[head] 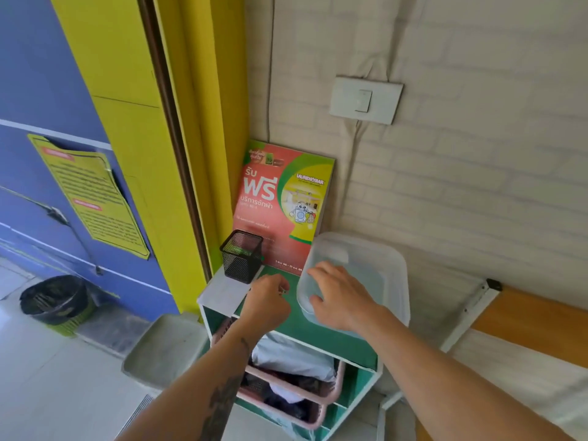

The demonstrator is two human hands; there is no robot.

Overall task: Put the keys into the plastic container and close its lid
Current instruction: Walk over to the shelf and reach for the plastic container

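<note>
A translucent plastic container (pixel 381 262) with its lid on stands at the right of a green shelf top (pixel 305 329). My right hand (pixel 340 297) rests on the lid's near left part, fingers spread. My left hand (pixel 267 302) is just left of the container, fingers curled over small dark keys (pixel 284 291) that peek out at the fingertips, low over the shelf top.
A black mesh pen cup (pixel 242 255) stands at the shelf's back left, a red and green poster (pixel 283 198) leans on the wall behind. Pink baskets (pixel 324 393) with bags fill the shelf below. A yellow door frame (pixel 178 186) is left, a bin (pixel 57 302) on the floor.
</note>
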